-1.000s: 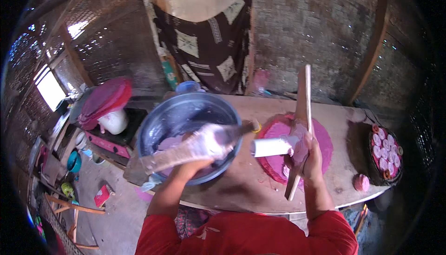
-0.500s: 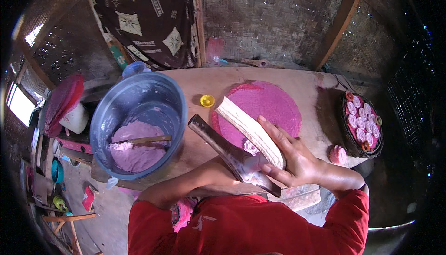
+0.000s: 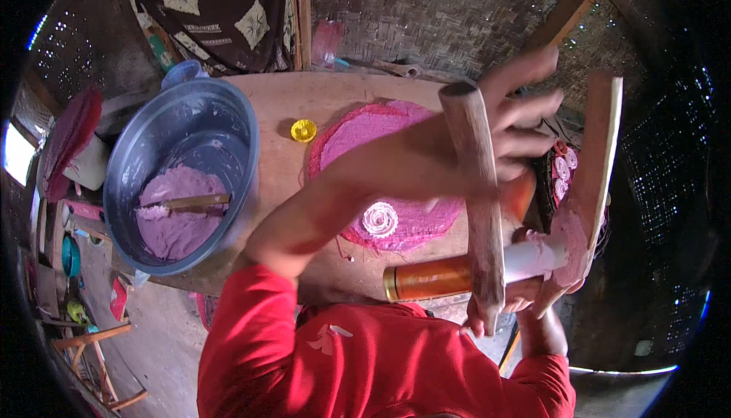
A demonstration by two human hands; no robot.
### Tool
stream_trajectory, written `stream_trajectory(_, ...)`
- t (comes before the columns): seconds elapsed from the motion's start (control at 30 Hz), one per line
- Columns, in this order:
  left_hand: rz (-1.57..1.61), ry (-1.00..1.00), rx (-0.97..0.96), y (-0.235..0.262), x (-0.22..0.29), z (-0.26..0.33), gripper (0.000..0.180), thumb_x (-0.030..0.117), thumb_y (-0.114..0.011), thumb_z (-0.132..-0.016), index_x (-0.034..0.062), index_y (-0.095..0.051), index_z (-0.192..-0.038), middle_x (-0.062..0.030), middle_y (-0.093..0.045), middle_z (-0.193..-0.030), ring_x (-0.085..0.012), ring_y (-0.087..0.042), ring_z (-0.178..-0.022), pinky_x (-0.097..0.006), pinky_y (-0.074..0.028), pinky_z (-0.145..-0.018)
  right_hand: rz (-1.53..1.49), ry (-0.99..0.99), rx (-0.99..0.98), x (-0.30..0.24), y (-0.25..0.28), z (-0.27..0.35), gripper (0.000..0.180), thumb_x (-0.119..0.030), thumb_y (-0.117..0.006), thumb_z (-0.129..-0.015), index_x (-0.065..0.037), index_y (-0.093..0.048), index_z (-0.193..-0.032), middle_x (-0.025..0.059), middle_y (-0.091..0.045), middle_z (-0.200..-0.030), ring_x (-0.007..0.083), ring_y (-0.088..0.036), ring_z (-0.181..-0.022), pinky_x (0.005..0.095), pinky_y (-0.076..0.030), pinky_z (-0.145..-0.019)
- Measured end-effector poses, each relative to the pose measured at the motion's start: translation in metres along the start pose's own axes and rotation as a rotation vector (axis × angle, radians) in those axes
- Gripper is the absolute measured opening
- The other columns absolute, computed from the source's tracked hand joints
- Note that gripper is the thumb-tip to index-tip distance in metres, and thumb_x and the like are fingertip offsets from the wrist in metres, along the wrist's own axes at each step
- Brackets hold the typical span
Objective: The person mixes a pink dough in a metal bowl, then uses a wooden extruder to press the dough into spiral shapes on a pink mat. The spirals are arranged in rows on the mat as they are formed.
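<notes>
My left arm reaches across the table, and my left hand (image 3: pixel 521 117) hovers with its fingers spread behind the top of a round wooden stick (image 3: pixel 476 205). My right hand (image 3: pixel 533 300), low at the right, grips the lower ends of that stick and of a flat wooden paddle (image 3: pixel 598 167) smeared with pink dough. An orange-brown cylinder (image 3: pixel 426 281) with a white end lies crosswise at the same hand. Below my arm, a round pink mat (image 3: pixel 373 132) carries one small pale rosette (image 3: pixel 379 218).
A grey-blue basin (image 3: pixel 228 125) at the left holds purple dough and a wooden spatula (image 3: pixel 190 202). A yellow cap (image 3: pixel 303 129) lies on the wooden table (image 3: pixel 278 90). A dark tray of pink rosettes (image 3: pixel 562 167) stands at the right, partly hidden. Woven walls stand behind.
My left hand has lifted off the mat and spread toward the right. The stick and paddle now stand upright at the right. A rosette now lies on the mat.
</notes>
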State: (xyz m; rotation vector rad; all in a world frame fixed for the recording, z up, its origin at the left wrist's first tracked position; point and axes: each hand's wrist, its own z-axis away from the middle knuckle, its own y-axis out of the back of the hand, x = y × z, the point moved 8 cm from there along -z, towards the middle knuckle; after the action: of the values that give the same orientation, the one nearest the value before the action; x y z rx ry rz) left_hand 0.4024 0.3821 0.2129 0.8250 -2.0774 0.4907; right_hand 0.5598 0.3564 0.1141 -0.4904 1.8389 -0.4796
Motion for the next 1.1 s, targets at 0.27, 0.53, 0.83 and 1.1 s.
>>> stream_trajectory(0.27,0.527,-0.248,0.111,0.010,-0.037,-0.083,0.089,0.059,-0.054,-0.085,0.0038,-0.023,-0.148,-0.0253,-0.041,-0.141,-0.0281,-0.045,-0.127,-0.042,-0.034,-0.105,-0.127,-0.033,0.043,0.021,0.018,0.034,0.139,-0.094,-0.038,-0.056,0.003,-0.005,-0.149,0.0365,-0.035,-0.138,0.0466,-0.043,-0.124,0.0568,-0.031,-0.105)
stream_trajectory(0.53,1.007,-0.032,0.414,0.129,-0.234,-0.039,0.057,0.042,-0.047,-0.094,-0.0007,-0.048,-0.132,-0.0222,-0.056,-0.126,-0.0352,-0.052,-0.121,-0.049,-0.034,-0.107,-0.311,-0.299,0.593,0.046,0.107,0.080,0.128,-0.093,-0.035,-0.066,0.001,-0.012,-0.150,0.0377,-0.038,-0.135,0.0485,-0.046,-0.120,0.0600,-0.031,-0.104)
stream_trajectory(0.83,1.426,-0.279,0.628,0.180,-0.322,0.038,0.048,0.048,-0.050,-0.093,0.0032,-0.057,-0.109,-0.0107,-0.061,-0.102,-0.0294,-0.057,-0.103,-0.044,-0.046,-0.094,-0.029,-0.616,0.763,0.044,0.160,0.060,0.097,-0.070,-0.044,-0.085,0.004,-0.025,-0.144,0.0364,-0.052,-0.121,0.0430,-0.061,-0.103,0.0500,-0.051,-0.087)
stream_trajectory(1.1,1.392,-0.421,0.509,0.169,-0.267,0.024,0.059,0.056,-0.044,-0.093,-0.0004,-0.057,-0.107,-0.0144,-0.060,-0.099,-0.0296,-0.058,-0.098,-0.041,-0.045,-0.096,0.239,-0.704,0.911,0.008,0.150,0.057,0.101,-0.067,-0.047,-0.085,0.014,-0.024,-0.141,0.0361,-0.059,-0.109,0.0423,-0.066,-0.091,0.0475,-0.053,-0.083)
